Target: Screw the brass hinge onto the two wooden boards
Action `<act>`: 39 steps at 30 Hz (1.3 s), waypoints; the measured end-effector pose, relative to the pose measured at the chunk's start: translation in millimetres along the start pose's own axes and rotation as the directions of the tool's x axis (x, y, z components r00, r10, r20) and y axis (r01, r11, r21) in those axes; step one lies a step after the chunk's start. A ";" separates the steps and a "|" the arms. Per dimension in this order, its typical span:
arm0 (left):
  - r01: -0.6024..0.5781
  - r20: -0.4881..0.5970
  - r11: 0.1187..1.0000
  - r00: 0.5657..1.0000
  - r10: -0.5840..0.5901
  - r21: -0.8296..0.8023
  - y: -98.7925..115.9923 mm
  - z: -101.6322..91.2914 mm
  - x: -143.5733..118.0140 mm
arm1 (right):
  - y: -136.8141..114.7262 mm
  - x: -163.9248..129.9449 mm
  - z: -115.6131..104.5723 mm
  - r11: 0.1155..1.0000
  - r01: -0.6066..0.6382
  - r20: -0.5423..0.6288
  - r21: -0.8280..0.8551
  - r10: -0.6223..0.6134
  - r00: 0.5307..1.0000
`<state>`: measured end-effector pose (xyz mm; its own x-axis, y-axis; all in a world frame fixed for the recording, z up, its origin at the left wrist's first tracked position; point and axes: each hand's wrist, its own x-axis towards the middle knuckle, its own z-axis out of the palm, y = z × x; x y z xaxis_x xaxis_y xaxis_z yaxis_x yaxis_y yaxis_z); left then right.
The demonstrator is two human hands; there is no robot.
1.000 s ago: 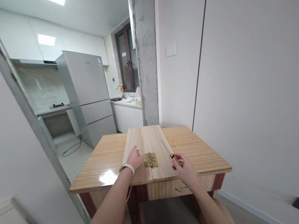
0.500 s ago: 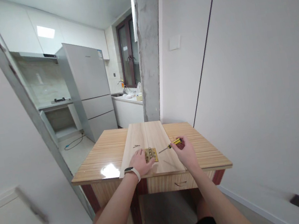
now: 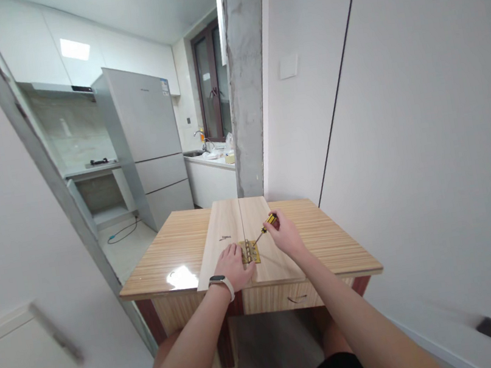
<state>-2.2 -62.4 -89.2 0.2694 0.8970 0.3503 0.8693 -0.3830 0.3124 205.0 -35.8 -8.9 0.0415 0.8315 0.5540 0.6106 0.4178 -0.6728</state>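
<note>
Two pale wooden boards, a left one (image 3: 227, 219) and a right one (image 3: 255, 212), lie side by side on the table. A brass-coloured hinge (image 3: 257, 256) lies across their seam. My left hand (image 3: 233, 269) rests flat beside and partly over the hinge, its fingers stretched out and its thumb at the near edge. With my right hand (image 3: 288, 236) I grip a yellow-and-black screwdriver (image 3: 270, 219) by its handle. Its shaft slants down to the left, and the tip is at the hinge's right leaf; whether it sits in a screw is too small to tell. Several small dark screws (image 3: 224, 237) lie on the left board.
The wood-grain table (image 3: 328, 245) extends on both sides of the boards and has a drawer (image 3: 281, 297) at the front. A wall (image 3: 407, 153) rises close on the right. Beyond stand a fridge (image 3: 151, 124) and a kitchen counter (image 3: 211, 173).
My right hand has moved left and a little up, bringing the screwdriver from beside the hinge to its right leaf, now more steeply tilted. My left hand stays at the hinge.
</note>
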 end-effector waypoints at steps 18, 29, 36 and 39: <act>-0.048 -0.032 0.998 0.998 0.046 -0.042 4.7 -8.0 -6.4 | 8.1 14.9 11.8 0.977 0.004 0.013 -0.214 -0.002 1.000; -0.100 -0.052 0.992 0.994 0.096 -0.077 11.2 -14.7 -14.0 | 6.6 37.2 8.5 0.847 0.094 0.148 -0.523 -0.018 0.989; -0.143 -0.078 0.988 0.987 0.139 -0.054 10.1 -12.4 -13.5 | -2.3 48.6 8.5 0.776 0.059 0.176 -0.627 0.067 0.982; -0.170 -0.116 0.985 0.979 0.166 -0.028 8.7 -10.0 -13.5 | -9.3 51.1 7.0 0.755 0.046 0.205 -0.654 0.118 0.972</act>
<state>-2.4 -80.1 -82.4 0.3598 0.7895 0.4972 0.7987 -0.5361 0.2731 195.9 5.4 22.3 -0.0498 0.9322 0.3585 0.9803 0.1144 -0.1613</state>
